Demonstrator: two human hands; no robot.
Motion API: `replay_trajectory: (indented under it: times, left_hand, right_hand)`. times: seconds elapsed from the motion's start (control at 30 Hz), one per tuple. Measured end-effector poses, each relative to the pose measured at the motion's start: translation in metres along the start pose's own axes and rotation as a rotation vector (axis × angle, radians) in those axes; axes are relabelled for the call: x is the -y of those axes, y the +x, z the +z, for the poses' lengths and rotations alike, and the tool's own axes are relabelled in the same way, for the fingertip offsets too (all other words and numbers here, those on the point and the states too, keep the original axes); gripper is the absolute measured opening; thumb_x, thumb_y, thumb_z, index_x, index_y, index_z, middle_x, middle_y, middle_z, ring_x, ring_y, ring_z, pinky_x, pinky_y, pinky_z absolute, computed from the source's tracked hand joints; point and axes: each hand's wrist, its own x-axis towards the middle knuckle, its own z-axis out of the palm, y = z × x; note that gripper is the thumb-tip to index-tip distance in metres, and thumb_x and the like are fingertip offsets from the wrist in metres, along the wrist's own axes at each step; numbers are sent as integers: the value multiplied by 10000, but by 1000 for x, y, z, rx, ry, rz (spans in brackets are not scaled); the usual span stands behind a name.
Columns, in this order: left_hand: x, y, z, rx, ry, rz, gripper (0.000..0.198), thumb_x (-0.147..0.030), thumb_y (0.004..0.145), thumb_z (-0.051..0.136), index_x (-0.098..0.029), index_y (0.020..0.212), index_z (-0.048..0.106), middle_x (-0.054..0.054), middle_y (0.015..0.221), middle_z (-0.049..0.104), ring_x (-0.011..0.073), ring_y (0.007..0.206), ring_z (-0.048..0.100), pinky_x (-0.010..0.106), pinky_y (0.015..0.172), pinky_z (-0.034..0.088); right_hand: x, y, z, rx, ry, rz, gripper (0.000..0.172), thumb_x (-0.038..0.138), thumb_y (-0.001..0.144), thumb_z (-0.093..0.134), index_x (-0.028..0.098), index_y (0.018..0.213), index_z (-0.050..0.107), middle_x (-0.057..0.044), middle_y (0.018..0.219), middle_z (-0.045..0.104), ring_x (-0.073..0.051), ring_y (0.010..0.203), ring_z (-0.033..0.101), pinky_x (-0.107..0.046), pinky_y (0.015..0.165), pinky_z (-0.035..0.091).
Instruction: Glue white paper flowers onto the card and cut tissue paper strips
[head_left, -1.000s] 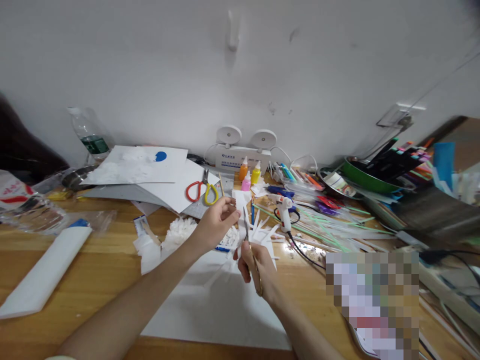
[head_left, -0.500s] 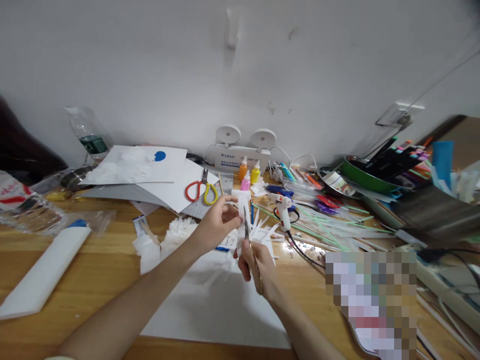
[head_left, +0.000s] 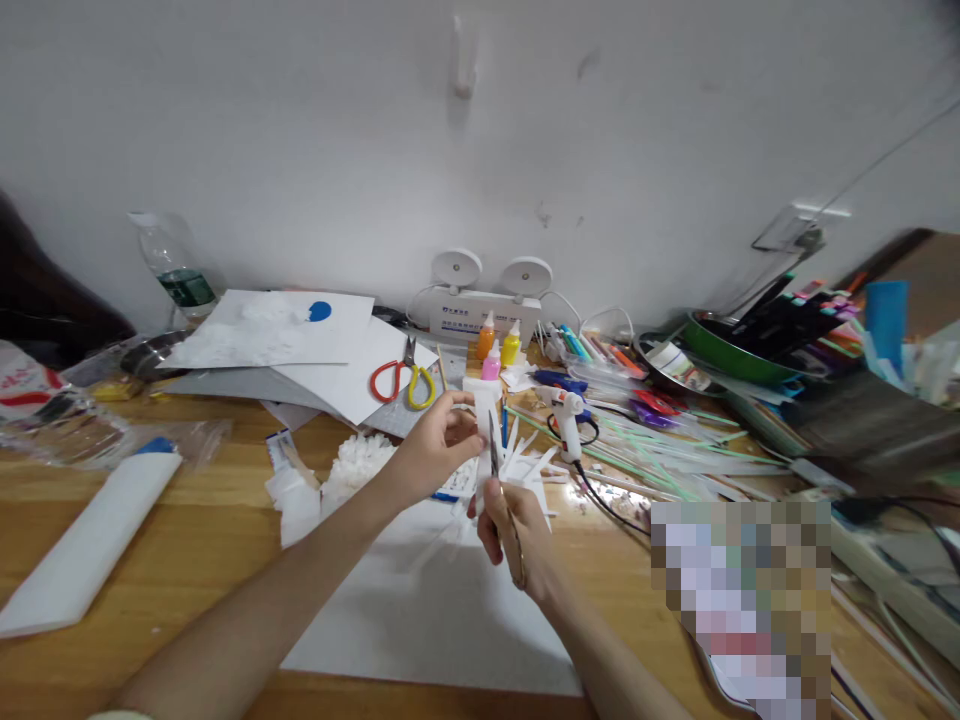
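Note:
My left hand [head_left: 442,445] pinches a white paper strip [head_left: 484,410] that stands upright between its thumb and fingers. My right hand [head_left: 517,525] is closed around the gold-coloured handles of a pair of scissors [head_left: 493,450]. The blades point up and away from me, lying along the right edge of the strip. Beneath both hands a large white sheet [head_left: 420,620] lies on the table. Loose cut white strips [head_left: 529,460] spread out just beyond my right hand. A heap of frilly white pieces [head_left: 360,468] sits behind my left forearm.
Red-and-yellow-handled scissors [head_left: 405,382] lie on papers at the back. A white glue gun [head_left: 568,420] with a black cord stands to the right. Small paint bottles [head_left: 510,348] stand near a white lamp unit [head_left: 480,315]. A white roll [head_left: 94,540] lies at left.
The hands, strip and scissors hold almost the same place. The scissor blades look slightly closer together than before.

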Motion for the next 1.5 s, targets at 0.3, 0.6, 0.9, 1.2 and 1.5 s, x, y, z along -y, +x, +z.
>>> replay_trajectory:
  times: [0.3, 0.6, 0.9, 1.2, 1.5]
  left_hand:
    - [-1, 1, -1, -17, 67, 2, 362, -223, 705, 564, -188, 1034, 417, 10, 818, 559, 127, 759, 549, 278, 711, 410]
    - [-5, 3, -2, -79, 79, 15, 362, -209, 706, 544, -154, 1045, 431, 25, 837, 547, 136, 784, 533, 287, 707, 421]
    - [-6, 2, -4, -59, 55, 19, 356, -192, 710, 542, -168, 1047, 431, 15, 825, 545, 128, 792, 533, 271, 713, 416]
    - [-6, 4, -5, -101, 70, 57, 311, -237, 715, 540, -166, 1008, 464, 30, 846, 564, 139, 766, 535, 275, 661, 437]
    - [-9, 0, -6, 16, 76, 8, 339, -152, 693, 533, -179, 1020, 447, -13, 740, 551, 106, 687, 521, 262, 678, 399]
  right_hand:
    - [0, 0, 1, 7, 31, 27, 582, 680, 741, 275, 156, 578, 471, 59, 299, 360, -56, 263, 284, -193, 334, 199]
    - [5, 0, 1, 0, -32, 37, 610, 714, 711, 261, 175, 481, 428, 56, 275, 322, -58, 258, 298, -196, 327, 218]
    - [1, 0, 2, 12, 11, 67, 594, 712, 699, 301, 168, 505, 441, 56, 268, 342, -51, 238, 289, -181, 303, 215]
    - [-4, 0, 3, 54, 42, 111, 586, 728, 670, 331, 167, 547, 446, 70, 263, 348, -43, 205, 251, -164, 258, 167]
    - [-1, -2, 1, 23, 18, 14, 563, 670, 748, 284, 180, 481, 358, 61, 317, 330, -49, 284, 316, -172, 318, 208]
